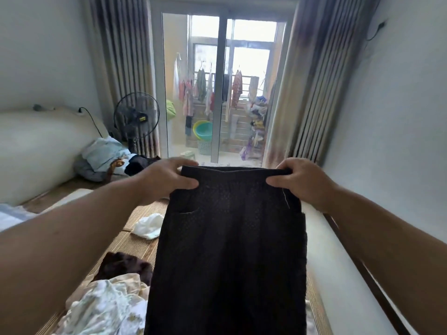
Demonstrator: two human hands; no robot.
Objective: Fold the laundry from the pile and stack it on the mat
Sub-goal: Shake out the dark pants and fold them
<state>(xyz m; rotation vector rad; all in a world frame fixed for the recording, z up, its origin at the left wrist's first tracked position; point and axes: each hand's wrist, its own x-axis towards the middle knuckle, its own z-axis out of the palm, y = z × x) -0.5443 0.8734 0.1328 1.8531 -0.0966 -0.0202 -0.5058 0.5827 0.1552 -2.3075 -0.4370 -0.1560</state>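
Plainly, the left hand (167, 180) and the right hand (302, 181) each pinched a waistband corner of the black garment (229, 250), which hung spread in the air above the woven mat (136, 247) (a crumpled laundry pile (106, 308) lay toward its near-left edge).

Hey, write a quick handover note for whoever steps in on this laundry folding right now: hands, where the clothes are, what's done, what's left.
Hands: the left hand and the right hand each pinch one end of the black garment along its top edge.
Things: the black garment hangs spread out above the mat. The pile lies unfolded at lower left. A white piece lies crumpled farther off.
Done: no folded stack in view.
Left: fold the black garment, lay it on the mat, then the rest.
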